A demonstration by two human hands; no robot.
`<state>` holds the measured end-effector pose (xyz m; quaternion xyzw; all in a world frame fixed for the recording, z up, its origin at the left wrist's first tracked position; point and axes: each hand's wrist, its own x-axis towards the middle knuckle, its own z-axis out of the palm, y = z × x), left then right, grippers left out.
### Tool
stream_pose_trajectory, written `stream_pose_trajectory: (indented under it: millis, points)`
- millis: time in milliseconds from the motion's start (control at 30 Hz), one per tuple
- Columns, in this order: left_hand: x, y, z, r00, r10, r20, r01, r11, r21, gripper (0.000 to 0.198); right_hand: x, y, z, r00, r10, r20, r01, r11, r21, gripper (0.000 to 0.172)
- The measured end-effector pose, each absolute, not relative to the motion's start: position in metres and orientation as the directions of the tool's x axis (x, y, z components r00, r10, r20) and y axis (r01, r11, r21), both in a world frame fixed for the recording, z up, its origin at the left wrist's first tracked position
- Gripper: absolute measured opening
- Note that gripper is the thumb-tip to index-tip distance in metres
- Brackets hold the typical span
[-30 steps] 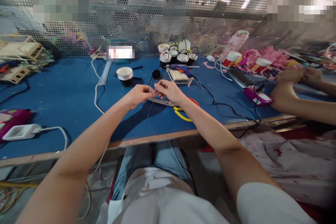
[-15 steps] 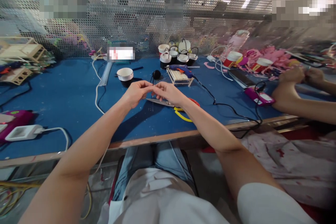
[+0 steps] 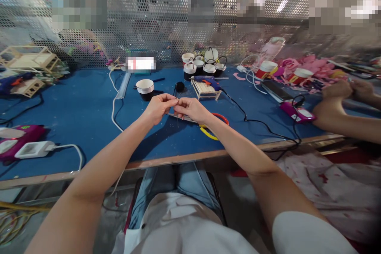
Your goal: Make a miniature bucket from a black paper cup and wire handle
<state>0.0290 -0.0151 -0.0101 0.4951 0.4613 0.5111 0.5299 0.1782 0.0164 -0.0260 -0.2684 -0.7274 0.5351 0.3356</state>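
Observation:
My left hand [image 3: 160, 108] and my right hand [image 3: 190, 109] meet above the table, thumbs and fingertips pinched together. Between them is a thin black cord [image 3: 175, 93], part of it standing up above the fingers; its lower end is hard to see. Just beyond the fingertips lies a round black ball [image 3: 179, 86]; whether the cord joins it I cannot tell. Under my right hand rest scissors [image 3: 209, 133] with yellow and red handles, the blades partly hidden. A white-and-black cup [image 3: 145, 89] stands beyond my left hand.
Several small cups with black handles [image 3: 189, 70] stand at the back. A blue glue gun [image 3: 210, 81] rests on a small wooden rack [image 3: 205, 92], its cord trailing right. Pink pieces [image 3: 315, 65] and a co-worker's forearm [image 3: 342, 121] are at right, a purple power strip [image 3: 22, 141] at left.
The view has shifted slightly, so the table things sit a little further right and lower. Both hands stay together at the cord, with only small finger movements.

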Motion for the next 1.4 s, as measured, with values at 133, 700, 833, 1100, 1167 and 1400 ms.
stream_pose_trajectory:
  millis: [133,700,833,1100,1167,1400]
  points:
    - [0.028,-0.017,-0.007,0.088,0.996,0.003,-0.066,0.003,0.998,0.022,0.182,0.022,-0.024,-0.599,0.763,0.244,0.018,0.318,-0.948,0.025]
    - [0.016,-0.015,-0.008,0.258,0.960,0.112,0.344,-0.200,0.918,0.021,0.185,0.030,-0.026,-0.561,0.785,0.262,0.003,0.319,-0.948,0.028]
    - [0.018,-0.015,-0.009,0.260,0.939,0.224,0.469,-0.326,0.821,0.023,0.186,0.029,-0.026,-0.564,0.785,0.255,0.029,0.328,-0.944,0.025]
    - [0.020,-0.017,-0.006,0.214,0.941,0.261,0.545,-0.337,0.767,0.020,0.183,0.022,-0.020,-0.511,0.806,0.300,0.169,0.436,-0.884,0.018]
    - [0.021,-0.017,-0.006,0.208,0.944,0.257,0.535,-0.330,0.778,0.020,0.183,0.021,-0.019,-0.495,0.812,0.308,0.196,0.450,-0.871,0.019]
    - [0.024,-0.017,-0.011,0.165,0.945,0.282,0.576,-0.325,0.750,0.018,0.180,0.019,-0.024,-0.435,0.832,0.345,0.276,0.488,-0.828,0.026]
